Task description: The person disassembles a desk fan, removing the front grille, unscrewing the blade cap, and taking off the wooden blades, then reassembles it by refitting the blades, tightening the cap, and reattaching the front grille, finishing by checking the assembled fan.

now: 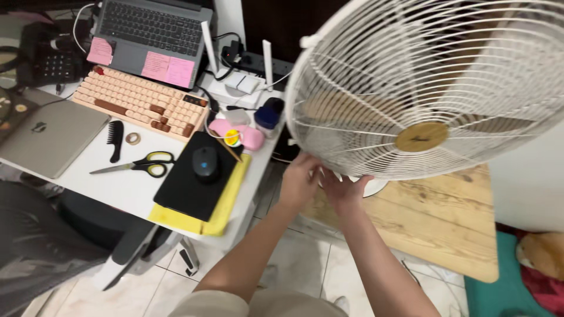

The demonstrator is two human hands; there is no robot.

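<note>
A: What have the hands got?
B: Both reach up together; left hand (298, 179) and right hand (345, 191) curl round the lower rim of the white fan (423, 88), fingers closed on the wire guard

A: How would it handle?
B: Light but bulky, I'd judge; thin wires could flex, so the rim is the firmer hold

A: Beyond it?
B: It leans over a wooden table (446, 223); to the left, a desk (117, 185) with scissors (138, 165), mouse (205, 162), pink keyboard (141, 103)

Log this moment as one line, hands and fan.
left hand: on lower rim of white fan | right hand: same rim, beside left | fan: tilted, over wooden table
</note>
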